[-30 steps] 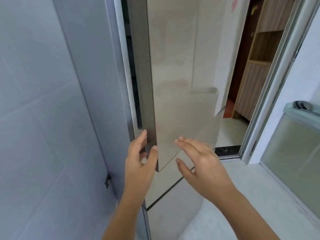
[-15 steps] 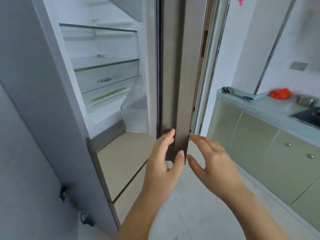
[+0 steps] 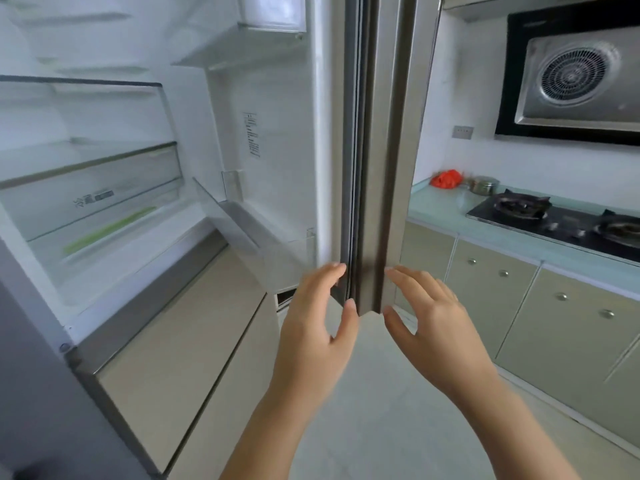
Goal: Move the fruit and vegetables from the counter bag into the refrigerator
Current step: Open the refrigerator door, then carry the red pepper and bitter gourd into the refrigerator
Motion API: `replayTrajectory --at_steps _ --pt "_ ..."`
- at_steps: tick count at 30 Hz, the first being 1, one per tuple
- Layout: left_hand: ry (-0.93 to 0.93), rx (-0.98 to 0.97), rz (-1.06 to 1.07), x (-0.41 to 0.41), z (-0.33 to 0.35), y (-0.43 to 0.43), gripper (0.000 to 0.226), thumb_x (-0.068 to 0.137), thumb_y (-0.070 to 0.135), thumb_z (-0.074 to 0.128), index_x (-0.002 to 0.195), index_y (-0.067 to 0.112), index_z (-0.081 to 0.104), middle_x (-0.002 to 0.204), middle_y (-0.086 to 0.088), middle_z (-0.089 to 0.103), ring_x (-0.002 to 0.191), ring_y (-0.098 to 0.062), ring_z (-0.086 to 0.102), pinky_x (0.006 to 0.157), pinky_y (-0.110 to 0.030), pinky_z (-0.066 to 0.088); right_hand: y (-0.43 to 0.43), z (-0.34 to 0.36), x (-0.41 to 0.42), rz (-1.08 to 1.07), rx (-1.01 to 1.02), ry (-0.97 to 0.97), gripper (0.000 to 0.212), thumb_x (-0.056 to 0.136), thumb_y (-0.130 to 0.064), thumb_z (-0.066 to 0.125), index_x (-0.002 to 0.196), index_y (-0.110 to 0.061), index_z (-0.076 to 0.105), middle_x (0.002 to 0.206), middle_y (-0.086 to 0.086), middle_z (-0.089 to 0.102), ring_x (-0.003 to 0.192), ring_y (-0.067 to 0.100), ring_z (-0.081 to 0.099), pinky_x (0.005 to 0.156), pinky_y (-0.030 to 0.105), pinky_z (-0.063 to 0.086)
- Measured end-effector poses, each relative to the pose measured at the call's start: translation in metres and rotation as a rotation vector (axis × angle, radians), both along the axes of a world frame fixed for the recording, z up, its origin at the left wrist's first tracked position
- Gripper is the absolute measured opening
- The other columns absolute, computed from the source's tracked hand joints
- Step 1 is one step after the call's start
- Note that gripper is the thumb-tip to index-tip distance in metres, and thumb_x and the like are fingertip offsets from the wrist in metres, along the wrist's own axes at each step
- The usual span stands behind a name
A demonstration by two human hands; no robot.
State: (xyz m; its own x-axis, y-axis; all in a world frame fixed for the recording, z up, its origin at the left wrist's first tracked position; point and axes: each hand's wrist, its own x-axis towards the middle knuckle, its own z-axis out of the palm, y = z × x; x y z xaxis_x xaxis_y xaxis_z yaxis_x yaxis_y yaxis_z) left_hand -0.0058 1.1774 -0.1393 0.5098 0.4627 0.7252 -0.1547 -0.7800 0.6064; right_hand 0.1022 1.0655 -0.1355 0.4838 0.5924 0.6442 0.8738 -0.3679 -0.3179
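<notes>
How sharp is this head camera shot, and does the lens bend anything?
Head view: motion blur smears the refrigerator shelves and softens the left hand and right hand; the range hood reads sharper; the wide lens slants the counter; light is even, without hard shadows.

The red bag [image 3: 446, 178] hides its contents; the refrigerator door [image 3: 377, 133] runs off the top edge
</notes>
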Motion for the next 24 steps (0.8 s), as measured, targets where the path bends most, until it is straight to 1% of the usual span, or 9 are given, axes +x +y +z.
replayTrajectory --at_steps 4,8,11,14,17,18,20,22,24 --pt "0.035 0.156 0.163 -0.010 0.003 0.027 0.039 0.086 0.027 0.045 0.120 0.011 0.054 0.122 -0.002 0.056 0.115 -0.011 0.049 0.097 -0.020 0.037 0.029 0.010 -0.007 0.056 0.046 -0.058 0.047 0.081 -0.033 0.042 0.118 -0.009 0.056 0.119 0.009 0.060 0.108 0.030 0.055 0.091 0.042 0.046" --pt "0.107 0.228 0.312 -0.018 0.002 0.056 0.041 0.085 0.027 0.042 0.119 0.008 0.055 0.123 -0.006 0.057 0.113 -0.013 0.047 0.094 -0.019 0.033 0.071 0.017 -0.015 0.121 0.051 -0.093 0.046 0.081 -0.031 0.042 0.119 -0.008 0.054 0.124 0.016 0.056 0.117 0.035 0.049 0.094 0.053 0.042" --pt "0.149 0.266 0.393 -0.021 0.003 0.075 0.041 0.083 0.027 0.042 0.119 0.010 0.053 0.122 -0.006 0.056 0.113 -0.014 0.046 0.092 -0.020 0.034 0.104 0.020 -0.019 0.143 0.052 -0.149 0.045 0.076 -0.023 0.053 0.117 -0.004 0.056 0.124 0.021 0.055 0.119 0.039 0.048 0.092 0.060 0.038" --pt "0.191 0.317 0.488 -0.017 0.003 0.090 0.039 0.082 0.026 0.043 0.116 0.009 0.054 0.120 -0.009 0.057 0.111 -0.016 0.046 0.091 -0.027 0.039 0.134 0.016 -0.013 0.137 0.013 -0.220 0.055 0.068 -0.020 0.067 0.118 -0.002 0.055 0.124 0.024 0.055 0.118 0.042 0.048 0.092 0.065 0.031" --pt "0.239 0.346 0.525 -0.003 0.005 0.102 0.040 0.082 0.026 0.042 0.116 0.008 0.055 0.120 -0.011 0.058 0.109 -0.021 0.050 0.091 -0.029 0.039 0.155 0.008 0.005 0.036 -0.086 -0.286 0.069 0.060 -0.027 0.077 0.120 -0.003 0.055 0.125 0.023 0.055 0.120 0.038 0.048 0.105 0.059 0.020" --pt "0.254 0.352 0.528 0.003 0.006 0.105 0.041 0.082 0.026 0.041 0.116 0.008 0.055 0.120 -0.012 0.059 0.109 -0.022 0.052 0.091 -0.030 0.040 0.158 0.005 0.013 0.016 -0.107 -0.295 0.072 0.058 -0.029 0.078 0.121 -0.003 0.054 0.127 0.021 0.055 0.123 0.035 0.044 0.108 0.055 0.012" --pt "0.268 0.366 0.522 0.019 0.008 0.110 0.040 0.082 0.025 0.040 0.116 0.009 0.053 0.119 -0.013 0.059 0.109 -0.025 0.053 0.091 -0.031 0.038 0.157 0.000 0.031 0.000 -0.134 -0.340 0.074 0.060 -0.028 0.077 0.125 -0.002 0.051 0.134 0.016 0.050 0.129 0.029 0.031 0.108 0.048 0.000" --pt "0.276 0.369 0.509 0.037 0.009 0.113 0.040 0.083 0.024 0.040 0.116 0.008 0.054 0.120 -0.013 0.058 0.109 -0.026 0.054 0.092 -0.031 0.037 0.152 -0.005 0.050 -0.005 -0.149 -0.410 0.076 0.064 -0.028 0.074 0.129 -0.001 0.047 0.140 0.013 0.043 0.132 0.026 0.025 0.109 0.046 -0.004" --pt "0.261 0.380 0.489 0.057 0.010 0.116 0.040 0.083 0.024 0.040 0.115 0.006 0.056 0.120 -0.013 0.058 0.110 -0.023 0.050 0.093 -0.031 0.036 0.146 -0.006 0.070 -0.003 -0.148 -0.448 0.077 0.067 -0.030 0.072 0.133 -0.003 0.043 0.143 0.010 0.040 0.133 0.024 0.024 0.109 0.045 -0.004"
